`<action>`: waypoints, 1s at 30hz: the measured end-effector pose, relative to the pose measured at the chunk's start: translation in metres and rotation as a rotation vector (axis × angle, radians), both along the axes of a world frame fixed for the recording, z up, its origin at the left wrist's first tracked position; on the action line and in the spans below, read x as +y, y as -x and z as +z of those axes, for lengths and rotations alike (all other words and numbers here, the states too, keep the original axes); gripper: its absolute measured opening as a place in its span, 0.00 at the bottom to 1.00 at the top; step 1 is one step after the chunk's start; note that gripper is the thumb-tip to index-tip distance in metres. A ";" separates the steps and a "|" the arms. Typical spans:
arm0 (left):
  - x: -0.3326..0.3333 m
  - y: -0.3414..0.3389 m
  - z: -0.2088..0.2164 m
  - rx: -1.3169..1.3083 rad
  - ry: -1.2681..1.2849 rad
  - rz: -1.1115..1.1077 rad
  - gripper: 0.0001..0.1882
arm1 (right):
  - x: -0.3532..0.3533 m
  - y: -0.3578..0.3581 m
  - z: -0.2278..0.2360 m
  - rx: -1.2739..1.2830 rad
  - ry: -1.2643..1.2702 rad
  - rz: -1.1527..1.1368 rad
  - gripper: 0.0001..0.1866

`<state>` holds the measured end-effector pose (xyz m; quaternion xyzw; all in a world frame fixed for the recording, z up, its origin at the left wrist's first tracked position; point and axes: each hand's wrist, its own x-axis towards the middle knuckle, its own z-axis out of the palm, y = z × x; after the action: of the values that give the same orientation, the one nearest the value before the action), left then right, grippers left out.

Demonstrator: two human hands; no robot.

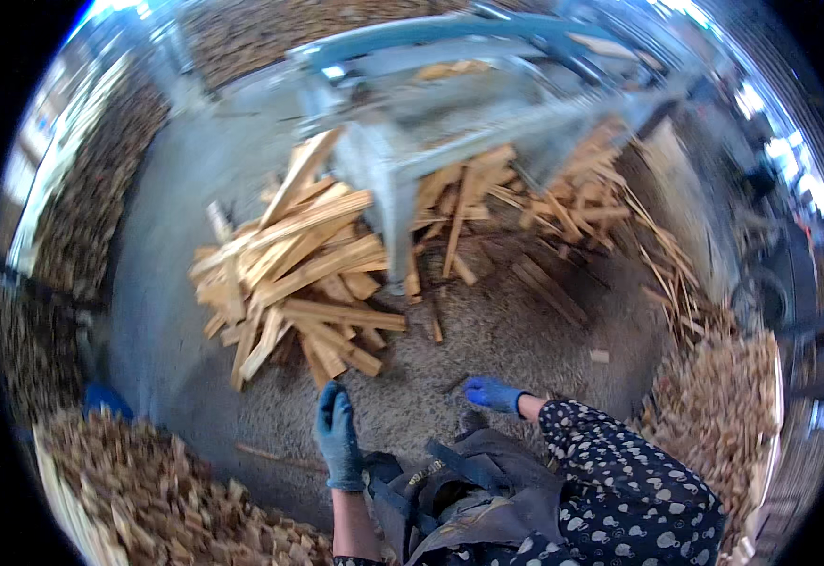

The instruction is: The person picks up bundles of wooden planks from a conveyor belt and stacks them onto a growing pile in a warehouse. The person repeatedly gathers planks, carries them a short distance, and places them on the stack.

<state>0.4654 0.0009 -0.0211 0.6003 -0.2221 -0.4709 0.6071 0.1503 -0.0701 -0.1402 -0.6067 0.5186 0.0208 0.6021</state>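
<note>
My left hand (338, 441), in a blue-grey work glove, is held up at the near edge of a heap of split wood pieces (304, 250). Its fingers point away from me, stretched out, and nothing shows in them. My right hand (495, 395), gloved in brighter blue, hovers in front of my body over the gritty floor (421, 368). Its fingers reach leftward, loosely bent, with nothing visible in them. The heap's pale sticks and boards lie crosswise in a loose tangle, beyond my left hand.
A blue-grey metal frame (388, 170) on legs stands over the heap's far side. More scrap wood (582, 203) lies under it. Large bins of short wood blocks (167, 500) flank me at left and right (714, 406). Thin strips (662, 250) lean at the right.
</note>
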 end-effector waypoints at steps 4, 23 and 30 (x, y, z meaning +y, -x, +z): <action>-0.073 0.080 -0.056 0.052 -0.078 -0.355 0.21 | 0.025 0.106 -0.121 0.006 0.346 -0.364 0.17; -0.226 0.269 -0.145 0.617 -0.553 -0.220 0.16 | -0.134 0.285 -0.029 0.010 0.014 -0.446 0.22; -0.289 0.287 -0.127 0.713 -0.362 -0.023 0.20 | -0.310 0.320 -0.007 0.022 0.169 -0.270 0.18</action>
<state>0.1783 -0.2877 -0.1477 0.4942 0.0824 -0.6879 0.5251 -0.1701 -0.3797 -0.1472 -0.5796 0.6019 -0.0972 0.5406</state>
